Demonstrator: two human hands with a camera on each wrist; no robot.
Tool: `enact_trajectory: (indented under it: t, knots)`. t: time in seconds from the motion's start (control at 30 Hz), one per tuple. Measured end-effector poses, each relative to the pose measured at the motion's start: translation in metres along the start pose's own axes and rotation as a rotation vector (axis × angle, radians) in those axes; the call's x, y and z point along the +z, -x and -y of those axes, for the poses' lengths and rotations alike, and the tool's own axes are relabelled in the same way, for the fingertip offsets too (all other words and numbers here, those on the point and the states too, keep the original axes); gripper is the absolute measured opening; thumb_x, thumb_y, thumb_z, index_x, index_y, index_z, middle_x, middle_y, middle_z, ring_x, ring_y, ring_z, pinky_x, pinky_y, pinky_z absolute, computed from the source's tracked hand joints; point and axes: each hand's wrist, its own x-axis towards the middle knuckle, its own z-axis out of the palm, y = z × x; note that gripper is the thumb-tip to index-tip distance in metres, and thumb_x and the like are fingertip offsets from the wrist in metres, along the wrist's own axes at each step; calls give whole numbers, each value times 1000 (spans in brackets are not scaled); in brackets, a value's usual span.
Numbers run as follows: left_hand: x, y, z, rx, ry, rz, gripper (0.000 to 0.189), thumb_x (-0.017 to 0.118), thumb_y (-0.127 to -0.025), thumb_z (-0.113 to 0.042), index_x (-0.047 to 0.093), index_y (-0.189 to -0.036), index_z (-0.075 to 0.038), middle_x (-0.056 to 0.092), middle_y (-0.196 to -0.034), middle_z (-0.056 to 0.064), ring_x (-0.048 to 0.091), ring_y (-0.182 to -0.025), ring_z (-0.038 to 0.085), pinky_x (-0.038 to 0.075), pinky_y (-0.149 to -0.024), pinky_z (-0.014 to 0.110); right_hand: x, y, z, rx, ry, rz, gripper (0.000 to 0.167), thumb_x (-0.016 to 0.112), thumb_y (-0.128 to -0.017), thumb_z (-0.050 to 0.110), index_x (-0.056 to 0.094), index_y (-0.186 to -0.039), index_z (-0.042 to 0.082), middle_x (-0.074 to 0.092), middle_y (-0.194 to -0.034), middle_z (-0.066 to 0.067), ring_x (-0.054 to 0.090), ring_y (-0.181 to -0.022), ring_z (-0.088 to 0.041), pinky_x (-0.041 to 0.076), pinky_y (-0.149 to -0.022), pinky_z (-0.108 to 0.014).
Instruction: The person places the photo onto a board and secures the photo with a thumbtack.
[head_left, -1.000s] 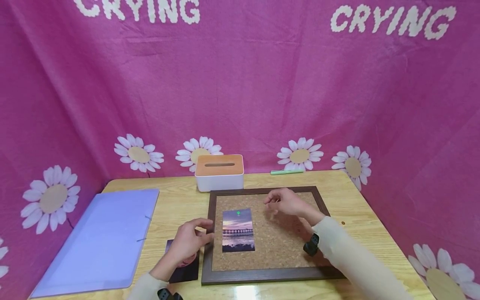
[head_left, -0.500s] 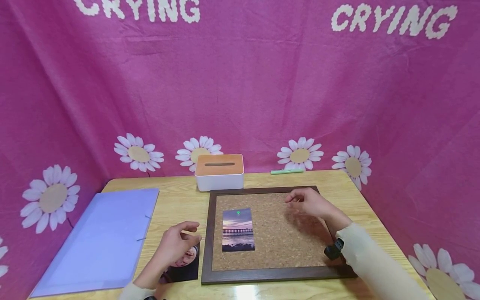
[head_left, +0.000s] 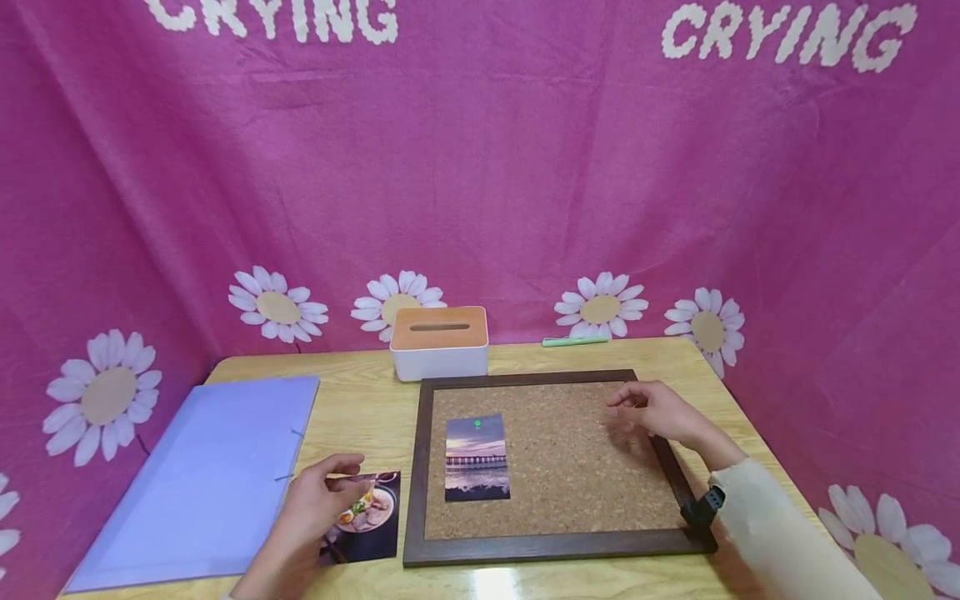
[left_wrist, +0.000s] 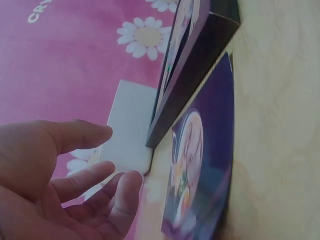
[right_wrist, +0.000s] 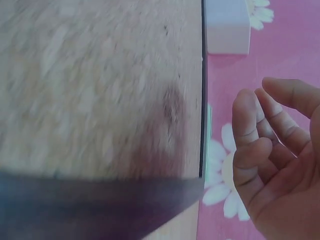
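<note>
A photo of a ramen bowl lies on the table left of the framed cork board. My left hand hovers over that photo's left side and covers part of it; in the left wrist view its fingers are relaxed and hold nothing. Pinned to the board's left half by a green pushpin is a photo of a pier at sunset. Above the board's right edge is my right hand, fingers loosely bent; the right wrist view shows nothing between thumb and fingers.
A white tissue box with a wooden lid stands behind the board. At the back edge lies a green pen-like stick. A translucent purple folder covers the table's left side. A pink daisy-print cloth surrounds the table.
My left hand has moved left and toward me from the board's edge, uncovering more of the ramen photo. My right hand has shifted right across the board to its right edge.
</note>
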Motion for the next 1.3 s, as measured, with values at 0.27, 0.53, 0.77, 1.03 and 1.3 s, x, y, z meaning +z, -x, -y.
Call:
enact_trajectory:
  t: [0.27, 0.53, 0.77, 1.03, 1.3]
  knots:
    - [-11, 9, 15, -46, -54, -18, 43, 78, -84, -15, 67, -124, -2, 71, -114, 17, 71, -91, 19, 53, -67, 20, -12, 14, -12, 47, -22, -36, 27, 62, -98, 17, 64, -119, 0, 69, -97, -19, 67, -79, -25, 50, -56, -31]
    - [-19, 15, 29, -75, -72, -18, 43, 78, -85, -14, 66, -124, -1, 71, -114, 20, 73, -94, 24, 54, -68, 20, -26, 30, -25, 74, -80, -48, 33, 64, -98, 22, 61, -121, -1, 67, -95, -18, 61, -72, -21, 47, -47, -34]
    - [-22, 17, 35, -103, -128, -5, 46, 79, -82, -14, 66, -124, 0, 72, -110, 16, 71, -93, 22, 54, -72, 22, -30, 37, -42, 87, -69, -84, 31, 64, -98, 20, 62, -119, -3, 67, -101, -19, 65, -76, -20, 55, -59, -34]
    - [-19, 15, 34, -77, -184, -17, 53, 83, -73, -8, 67, -122, 1, 73, -107, 17, 66, -81, 13, 52, -73, 25, -33, 43, -55, 140, -111, -76, 34, 63, -98, 20, 60, -121, -5, 67, -95, -15, 64, -74, -18, 52, -57, -30]
    - [-15, 14, 34, -27, -231, -22, 59, 88, -69, -9, 66, -123, 0, 74, -106, 15, 61, -73, 9, 49, -69, 24, -37, 43, -67, 164, -113, -81, 39, 65, -98, 24, 59, -124, -4, 69, -106, -17, 68, -81, -19, 53, -58, -31]
